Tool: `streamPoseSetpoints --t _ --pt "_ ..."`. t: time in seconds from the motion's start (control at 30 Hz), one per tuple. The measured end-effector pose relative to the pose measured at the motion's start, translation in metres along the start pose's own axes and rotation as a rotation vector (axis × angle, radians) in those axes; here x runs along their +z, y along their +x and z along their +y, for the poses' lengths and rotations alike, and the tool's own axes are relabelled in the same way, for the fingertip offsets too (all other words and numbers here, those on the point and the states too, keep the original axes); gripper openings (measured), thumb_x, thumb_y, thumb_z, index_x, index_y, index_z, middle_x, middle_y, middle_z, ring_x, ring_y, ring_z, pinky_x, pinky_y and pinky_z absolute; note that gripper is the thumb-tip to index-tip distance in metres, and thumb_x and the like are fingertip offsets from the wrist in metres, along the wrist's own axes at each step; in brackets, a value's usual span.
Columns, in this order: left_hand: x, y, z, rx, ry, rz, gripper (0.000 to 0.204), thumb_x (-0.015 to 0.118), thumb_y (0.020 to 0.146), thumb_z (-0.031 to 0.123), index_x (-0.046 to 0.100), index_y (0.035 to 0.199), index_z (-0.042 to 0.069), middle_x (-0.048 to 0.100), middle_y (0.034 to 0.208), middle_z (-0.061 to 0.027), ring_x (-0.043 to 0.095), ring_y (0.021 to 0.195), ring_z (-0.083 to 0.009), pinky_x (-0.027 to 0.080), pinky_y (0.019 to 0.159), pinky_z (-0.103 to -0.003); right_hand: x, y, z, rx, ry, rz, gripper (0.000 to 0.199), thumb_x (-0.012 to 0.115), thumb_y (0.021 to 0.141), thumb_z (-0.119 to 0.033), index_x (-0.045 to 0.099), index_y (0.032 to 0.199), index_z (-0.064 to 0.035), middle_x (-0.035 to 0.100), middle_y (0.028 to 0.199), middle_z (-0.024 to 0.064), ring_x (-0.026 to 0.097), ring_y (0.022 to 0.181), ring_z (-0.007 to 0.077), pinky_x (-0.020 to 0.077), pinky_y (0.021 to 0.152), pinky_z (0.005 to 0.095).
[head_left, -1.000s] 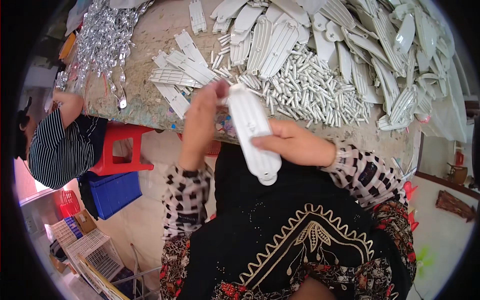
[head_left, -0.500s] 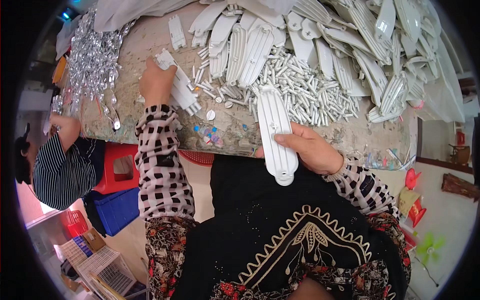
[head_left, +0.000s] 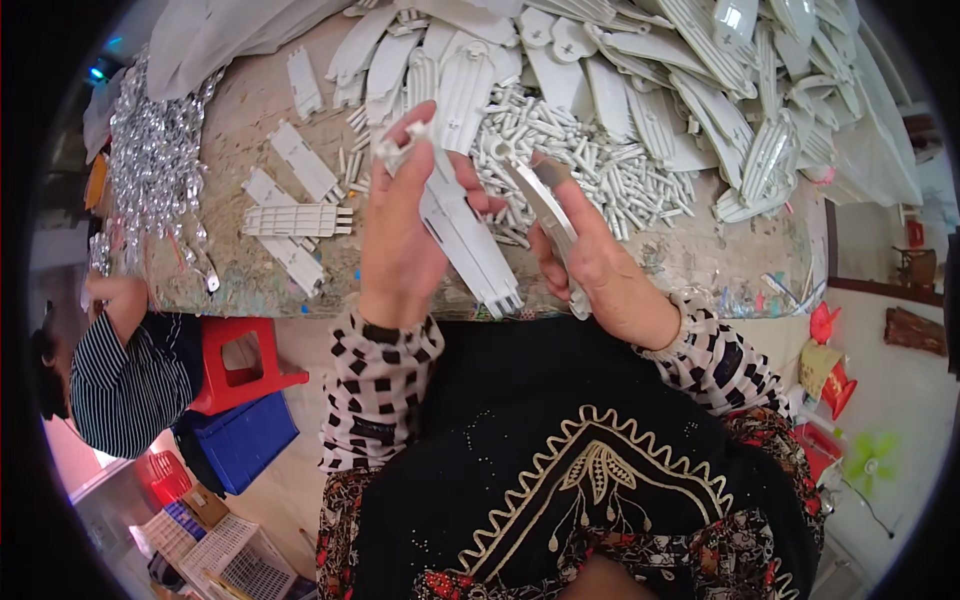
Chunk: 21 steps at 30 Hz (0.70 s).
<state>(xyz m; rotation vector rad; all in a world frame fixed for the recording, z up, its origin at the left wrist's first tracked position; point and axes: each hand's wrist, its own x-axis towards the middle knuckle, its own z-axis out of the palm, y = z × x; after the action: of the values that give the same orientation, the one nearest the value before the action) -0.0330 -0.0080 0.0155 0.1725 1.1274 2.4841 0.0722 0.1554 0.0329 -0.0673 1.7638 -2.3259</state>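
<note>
My left hand (head_left: 405,235) holds a flat grey ribbed plastic strip (head_left: 465,235) that slants down to the right, above the table's near edge. My right hand (head_left: 600,265) grips a long grey oval plastic shell (head_left: 548,215), tilted edge-on, right beside the strip. The two parts are close together and nearly touching at their lower ends. Behind both hands lies a heap of small grey plastic pegs (head_left: 590,170).
The stone table (head_left: 250,270) carries more ribbed strips (head_left: 295,220) at left, a pile of shiny metal pieces (head_left: 150,170) at far left and many oval shells (head_left: 700,70) at the back. A person in a striped top (head_left: 120,380) sits by a red stool (head_left: 240,360) and blue crate (head_left: 245,440).
My left hand came back from the strips at left with one ribbed strip and brought it beside the oval shell. My right hand turned the shell edge-on and raised it.
</note>
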Motion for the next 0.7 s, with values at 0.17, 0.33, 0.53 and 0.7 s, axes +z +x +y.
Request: streamPoseSetpoints --t 0.17,0.33,0.53,0.7 --pt "0.027 -0.015 -0.012 -0.014 -0.032 -0.044 0.065 0.03 0.1 0.055 0.036 0.139 0.003 0.056 0.097 -0.0074 0.057 0.087 -0.0164 0.049 0.086 -0.036 -0.006 -0.003 0.002 -0.175 -0.232 0.018 0.078 0.044 0.096 -0.044 0.013 0.151 0.0003 0.043 0.111 0.0065 0.041 0.091 0.0153 0.0351 0.085 0.0248" --pt "0.027 -0.027 -0.012 0.025 -0.109 -0.139 0.06 0.052 0.096 0.042 0.039 0.137 0.0 0.056 0.122 -0.0151 0.057 0.109 -0.0215 0.043 0.099 -0.036 -0.01 -0.008 0.002 -0.37 -0.663 -0.03 0.067 0.048 0.095 -0.028 0.023 0.147 0.0057 0.043 0.124 0.0123 0.039 0.098 0.0232 0.0306 0.095 0.0315" --pt "0.028 -0.042 -0.005 0.081 0.072 -0.208 0.065 0.056 0.093 0.045 0.04 0.137 0.001 0.048 0.134 -0.0255 0.048 0.125 -0.0406 0.038 0.106 -0.052 -0.013 -0.017 0.002 -0.366 -0.78 -0.081 0.067 0.059 0.089 -0.016 0.029 0.147 0.0017 0.046 0.114 0.0138 0.041 0.092 0.0246 0.0371 0.086 0.0339" --pt "0.023 -0.048 0.0 0.072 0.118 -0.211 0.062 0.065 0.089 0.032 0.044 0.133 -0.007 0.055 0.127 -0.0244 0.056 0.116 -0.0302 0.04 0.104 -0.042 -0.008 -0.03 -0.018 -0.266 -0.958 -0.075 0.067 0.062 0.087 -0.018 0.034 0.146 -0.0038 0.045 0.1 0.0144 0.048 0.082 0.0263 0.0428 0.074 0.0336"
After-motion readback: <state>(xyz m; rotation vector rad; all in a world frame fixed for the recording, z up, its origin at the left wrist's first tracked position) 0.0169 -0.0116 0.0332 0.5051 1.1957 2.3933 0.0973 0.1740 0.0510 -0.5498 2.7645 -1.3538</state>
